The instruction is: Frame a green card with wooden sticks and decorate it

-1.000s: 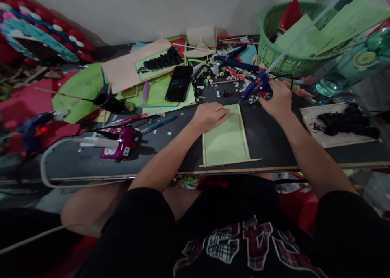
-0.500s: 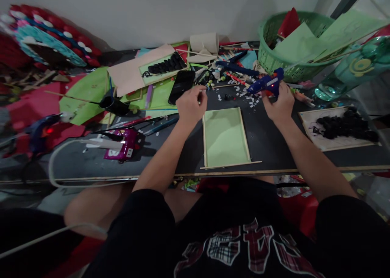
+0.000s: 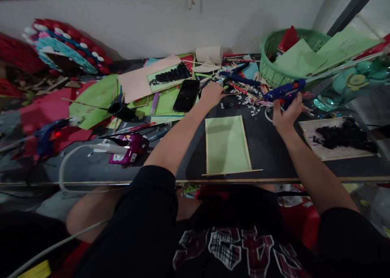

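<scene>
A light green paper sheet framed with thin wooden sticks (image 3: 227, 144) lies on the dark table (image 3: 268, 148) in front of me. My right hand (image 3: 284, 114) is closed round the handle of a blue glue gun (image 3: 284, 92), held up to the right of the sheet. My left hand (image 3: 212, 95) reaches beyond the sheet's far edge into a litter of sticks and small scraps (image 3: 240, 92); its fingers are curled downward and what they touch is hidden.
A black phone (image 3: 186, 95) lies left of my left hand. A green basket (image 3: 276, 64) of paper stands at the back right, a tray of black pieces (image 3: 341, 136) to the right. A magenta object (image 3: 126, 150) and another glue gun (image 3: 48, 133) lie on the left.
My left hand left the green sheet and reached forward into the clutter. My right hand lifted the glue gun up and to the right, away from the sheet's corner.
</scene>
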The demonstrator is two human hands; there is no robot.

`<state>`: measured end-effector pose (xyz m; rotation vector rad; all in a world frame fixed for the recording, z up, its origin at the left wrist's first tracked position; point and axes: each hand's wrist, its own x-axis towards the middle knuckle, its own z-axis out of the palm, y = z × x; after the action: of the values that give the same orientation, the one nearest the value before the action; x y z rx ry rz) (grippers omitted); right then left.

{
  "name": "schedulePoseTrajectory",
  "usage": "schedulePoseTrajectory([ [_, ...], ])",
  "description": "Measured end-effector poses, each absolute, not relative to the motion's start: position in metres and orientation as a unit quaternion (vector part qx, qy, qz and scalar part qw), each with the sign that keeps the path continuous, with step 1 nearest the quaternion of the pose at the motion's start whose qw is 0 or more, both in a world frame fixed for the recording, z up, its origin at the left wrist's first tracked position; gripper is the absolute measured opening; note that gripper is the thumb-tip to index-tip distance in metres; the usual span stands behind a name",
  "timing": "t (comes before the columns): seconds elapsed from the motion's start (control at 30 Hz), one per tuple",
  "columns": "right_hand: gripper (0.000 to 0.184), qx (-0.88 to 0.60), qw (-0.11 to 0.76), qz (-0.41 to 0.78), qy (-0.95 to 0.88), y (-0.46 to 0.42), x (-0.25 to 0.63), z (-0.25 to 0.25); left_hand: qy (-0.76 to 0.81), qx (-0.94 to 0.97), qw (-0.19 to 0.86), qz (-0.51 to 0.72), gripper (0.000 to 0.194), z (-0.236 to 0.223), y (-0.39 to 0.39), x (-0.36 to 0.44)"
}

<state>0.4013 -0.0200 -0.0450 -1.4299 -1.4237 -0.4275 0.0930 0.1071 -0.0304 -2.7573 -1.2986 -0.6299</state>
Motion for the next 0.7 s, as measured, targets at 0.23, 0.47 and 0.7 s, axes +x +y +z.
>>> schedulePoseTrajectory([
  [0.23,0.082,-0.617,0.488,-0.141,-0.601,-0.02,0.401,-0.043,-0.501,-0.856,0.025,-0.124,0.011,-0.019,0.114,0.093],
  [0.47,0.082,-0.555,0.582,-0.114,-0.583,-0.012,0.394,-0.055,-0.425,-0.898,0.074,-0.087,0.02,0.001,0.119,0.101],
  [0.7,0.087,-0.552,0.622,-0.063,-0.551,-0.011,0.392,-0.057,-0.35,-0.928,0.12,-0.038,0.039,0.01,0.11,0.152],
])
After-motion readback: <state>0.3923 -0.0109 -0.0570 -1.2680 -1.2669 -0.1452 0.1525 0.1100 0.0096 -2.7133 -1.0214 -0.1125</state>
